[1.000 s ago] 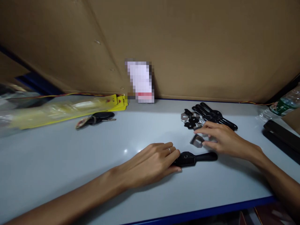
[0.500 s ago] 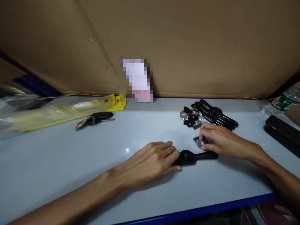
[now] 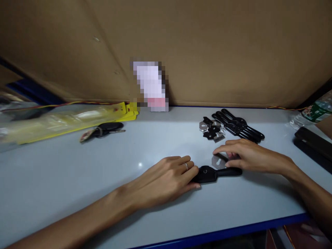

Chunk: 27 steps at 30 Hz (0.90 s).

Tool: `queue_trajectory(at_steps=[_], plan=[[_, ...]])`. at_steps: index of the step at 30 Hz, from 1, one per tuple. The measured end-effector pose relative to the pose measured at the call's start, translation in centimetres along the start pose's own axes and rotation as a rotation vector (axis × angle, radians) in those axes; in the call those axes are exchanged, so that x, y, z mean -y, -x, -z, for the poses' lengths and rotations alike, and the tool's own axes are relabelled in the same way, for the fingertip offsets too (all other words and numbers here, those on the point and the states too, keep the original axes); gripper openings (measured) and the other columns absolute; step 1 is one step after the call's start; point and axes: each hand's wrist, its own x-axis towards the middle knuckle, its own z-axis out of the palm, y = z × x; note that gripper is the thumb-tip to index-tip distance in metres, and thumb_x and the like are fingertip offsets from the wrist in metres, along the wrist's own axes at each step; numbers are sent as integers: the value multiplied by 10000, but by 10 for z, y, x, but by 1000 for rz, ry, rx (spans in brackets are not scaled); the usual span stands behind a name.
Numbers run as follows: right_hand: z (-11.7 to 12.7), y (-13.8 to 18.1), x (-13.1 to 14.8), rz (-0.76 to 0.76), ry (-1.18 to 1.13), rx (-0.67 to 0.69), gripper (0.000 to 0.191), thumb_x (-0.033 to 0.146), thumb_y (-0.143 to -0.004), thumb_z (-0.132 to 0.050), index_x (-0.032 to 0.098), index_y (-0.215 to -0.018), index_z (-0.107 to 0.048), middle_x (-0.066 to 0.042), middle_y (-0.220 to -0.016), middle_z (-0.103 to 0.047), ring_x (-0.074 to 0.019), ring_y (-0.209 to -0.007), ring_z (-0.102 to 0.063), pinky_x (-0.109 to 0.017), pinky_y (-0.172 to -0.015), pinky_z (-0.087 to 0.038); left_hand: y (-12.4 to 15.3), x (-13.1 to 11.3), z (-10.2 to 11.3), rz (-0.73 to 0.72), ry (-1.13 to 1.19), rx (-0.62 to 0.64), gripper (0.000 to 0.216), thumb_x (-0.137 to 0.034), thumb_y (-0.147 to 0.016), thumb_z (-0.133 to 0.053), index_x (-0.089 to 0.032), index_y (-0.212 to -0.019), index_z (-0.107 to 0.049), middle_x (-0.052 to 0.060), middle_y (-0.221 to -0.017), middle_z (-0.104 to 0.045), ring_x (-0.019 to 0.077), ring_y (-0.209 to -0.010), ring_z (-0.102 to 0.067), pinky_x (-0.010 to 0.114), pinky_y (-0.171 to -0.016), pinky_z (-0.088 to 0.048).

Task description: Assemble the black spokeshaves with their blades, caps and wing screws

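My left hand (image 3: 173,175), with a ring on one finger, is closed over the left end of a black spokeshave body (image 3: 208,174) lying on the table. The body's right handle sticks out toward my other hand. Just above that handle, the thumb and index finger of my right hand (image 3: 245,155) pinch a flat silver spokeshave blade (image 3: 217,162) by its edges. A keyhole-shaped slot shows in the blade. Behind it lies a small pile of silver blades and black cap pieces (image 3: 213,131). Several more black spokeshave bodies (image 3: 237,125) are stacked beside that pile.
Keys with a black fob (image 3: 110,128) and yellow-backed plastic packaging (image 3: 72,121) lie at the left. A blurred-out upright item (image 3: 153,83) leans on the cardboard wall (image 3: 220,52). At the right are a plastic bottle (image 3: 315,110) and a long black case (image 3: 315,145).
My right index finger has stretched out to the left along the blade, which now lies flatter and shows its slot. My left hand keeps its hold on the spokeshave body.
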Motion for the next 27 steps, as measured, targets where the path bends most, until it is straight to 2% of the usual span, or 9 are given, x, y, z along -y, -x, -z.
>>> queue_trajectory(at_steps=[3,6,8,11,13,16,20,23,27], plan=[[-2,-1,2,-99,3,-25,228,261,-851,-737,247,-1066,-663,-5,-921,-669,-186,-798,-579,-298,-695,-397,-1,0,1,3,12,-5,400,-402,-1097,-354,-171,-860,-579,20,-782,-618,160,-651,-518,314,-575,-403],[-6,-1,4,-154,23,-116,229,249,-784,-756,226,-941,-590,-20,-961,-645,-188,-817,-564,-295,-686,-385,-1,-1,1,12,23,1,397,-407,-1094,-370,-172,-860,-589,19,-783,-618,160,-655,-520,315,-576,-406],[-8,-1,5,-166,21,-179,243,203,-777,-714,230,-973,-575,-17,-944,-651,-189,-809,-564,-295,-679,-380,-1,-1,1,15,13,7,407,-403,-1096,-362,-170,-860,-597,20,-785,-619,161,-655,-520,321,-578,-414],[-12,-3,5,-129,17,-199,260,165,-839,-626,237,-1088,-622,-18,-890,-688,-199,-822,-593,-306,-692,-376,0,-1,1,10,-6,9,413,-397,-1098,-354,-168,-860,-602,23,-788,-624,164,-660,-525,326,-583,-424],[-14,-5,6,-126,-12,-229,185,183,-881,-609,233,-1048,-673,-15,-854,-705,-190,-804,-605,-309,-698,-375,0,-1,0,1,-14,0,422,-395,-1100,-338,-167,-856,-596,24,-784,-623,165,-656,-525,326,-580,-424],[-20,-13,11,-169,-189,-363,69,236,-906,-632,220,-890,-697,16,-747,-681,-150,-690,-573,-293,-657,-369,0,-1,-1,-7,-29,-5,436,-399,-1103,-314,-167,-847,-581,20,-774,-616,160,-641,-521,317,-571,-415],[-29,-20,21,-124,-360,-512,116,267,-864,-698,215,-763,-718,4,-785,-682,-146,-718,-567,-298,-685,-397,-1,-2,0,-4,-46,-7,440,-410,-1102,-302,-169,-851,-571,17,-778,-614,157,-651,-532,306,-579,-417],[-32,-20,28,-106,-491,-536,77,237,-839,-687,218,-778,-730,0,-794,-701,-154,-739,-598,-303,-696,-424,-2,-2,0,-2,-53,-14,447,-416,-1103,-290,-170,-845,-560,18,-777,-614,157,-652,-538,301,-580,-416],[-35,-17,33,-114,-643,-486,70,235,-817,-674,203,-757,-691,14,-706,-677,-141,-671,-575,-287,-646,-433,-1,-1,-1,6,-79,-48,461,-446,-1099,-285,-177,-823,-537,6,-734,-594,152,-614,-525,297,-556,-393]])
